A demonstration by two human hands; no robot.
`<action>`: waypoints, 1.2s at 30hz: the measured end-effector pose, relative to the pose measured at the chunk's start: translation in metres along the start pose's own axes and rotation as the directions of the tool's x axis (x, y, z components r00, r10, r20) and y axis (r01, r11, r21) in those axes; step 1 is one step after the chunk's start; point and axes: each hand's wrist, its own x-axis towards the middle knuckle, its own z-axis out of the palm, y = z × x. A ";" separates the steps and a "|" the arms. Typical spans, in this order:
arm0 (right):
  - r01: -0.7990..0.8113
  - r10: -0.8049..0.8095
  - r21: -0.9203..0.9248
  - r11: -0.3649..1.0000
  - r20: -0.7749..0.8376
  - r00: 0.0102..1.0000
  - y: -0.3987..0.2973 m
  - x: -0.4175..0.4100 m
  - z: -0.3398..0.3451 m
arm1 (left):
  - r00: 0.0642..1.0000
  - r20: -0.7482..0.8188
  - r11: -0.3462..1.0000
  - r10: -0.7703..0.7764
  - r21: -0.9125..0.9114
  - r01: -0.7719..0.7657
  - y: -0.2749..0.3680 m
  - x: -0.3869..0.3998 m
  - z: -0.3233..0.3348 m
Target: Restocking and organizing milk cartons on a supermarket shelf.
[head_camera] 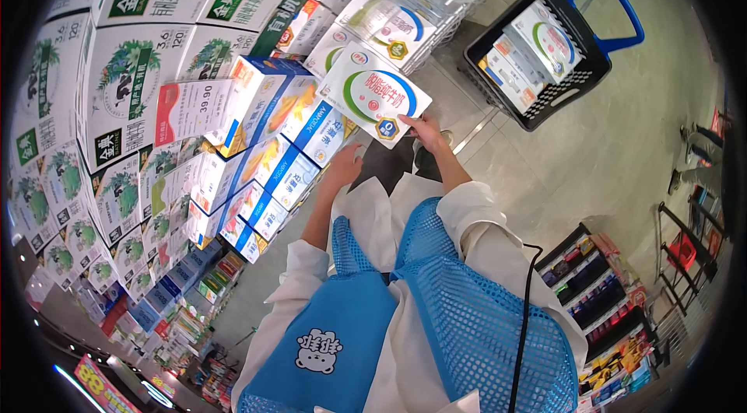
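Observation:
My right hand (425, 132) grips the lower right corner of a white milk carton box (373, 95) with a green and blue ring on its face. The box is tilted, close to stacked blue-and-white Ambrosial cartons (283, 147). My left hand (345, 165) is just below the box's lower left edge, beside the stack; a gap shows between it and the box, and its fingers are partly hidden. Behind the held box are similar white boxes (408, 51) on the display.
A black shopping basket (569, 89) with a blue handle stands on the floor at upper right, holding milk boxes. High stacks of Satine milk cartons (125, 72) rise on the left, with price cards (195, 109) in front. A wire rack (446, 25) edges the display. Snack shelves (601, 290) stand at lower right.

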 end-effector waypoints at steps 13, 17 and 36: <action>0.051 -0.063 -0.081 0.995 -0.147 0.987 0.030 -0.005 -0.059 | 0.948 -0.312 0.997 0.067 0.044 -0.056 -0.009 0.058 -0.029; 0.006 -0.019 -0.088 0.996 -0.158 0.987 0.031 -0.003 -0.064 | 0.948 -0.318 0.995 -0.024 -0.095 -0.007 -0.035 0.110 -0.046; -0.040 0.035 -0.009 0.999 -0.328 0.944 0.005 -0.017 -0.050 | 0.924 0.201 0.715 -0.324 -0.588 0.379 -0.081 0.258 -0.008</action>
